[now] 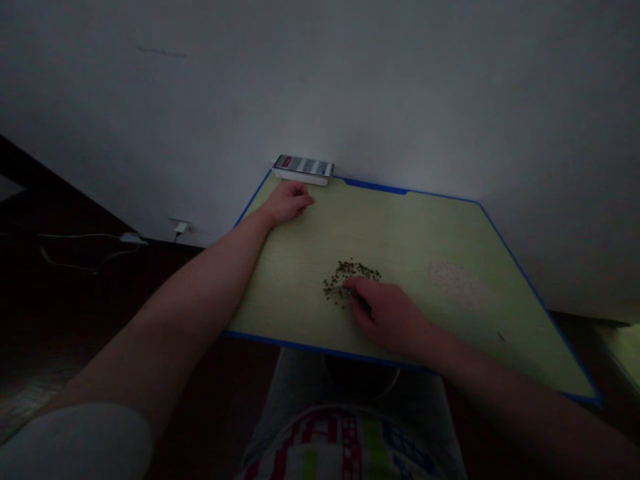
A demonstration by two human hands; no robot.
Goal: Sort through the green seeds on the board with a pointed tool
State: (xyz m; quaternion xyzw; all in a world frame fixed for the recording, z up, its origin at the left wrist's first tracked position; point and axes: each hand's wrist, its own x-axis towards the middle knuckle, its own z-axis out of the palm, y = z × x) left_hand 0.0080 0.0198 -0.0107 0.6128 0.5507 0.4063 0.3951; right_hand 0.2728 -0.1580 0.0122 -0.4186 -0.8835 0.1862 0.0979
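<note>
My right hand (387,313) is low over the light green table (345,223), index finger stretched out and its tip touching a scatter of small dark green beans (350,272). A gap shows between that index finger and the thumb, and the other fingers curl under. At the far left of the tabletop rests my left hand (289,202), fingers curled in loosely and nothing visible in them. Just behind it lies a white box (303,176) with a dark, shiny flat top. To the right of my right hand, a patch of pale, rice-like grains (457,283) is spread.
Blue edging (375,187) borders the table, which stands close to a grey-white wall (400,93). A small dark sliver (501,337) lies near the right side. Below the front edge a dark round container (363,379) sits between my legs. Cables and a plug (181,228) are at left.
</note>
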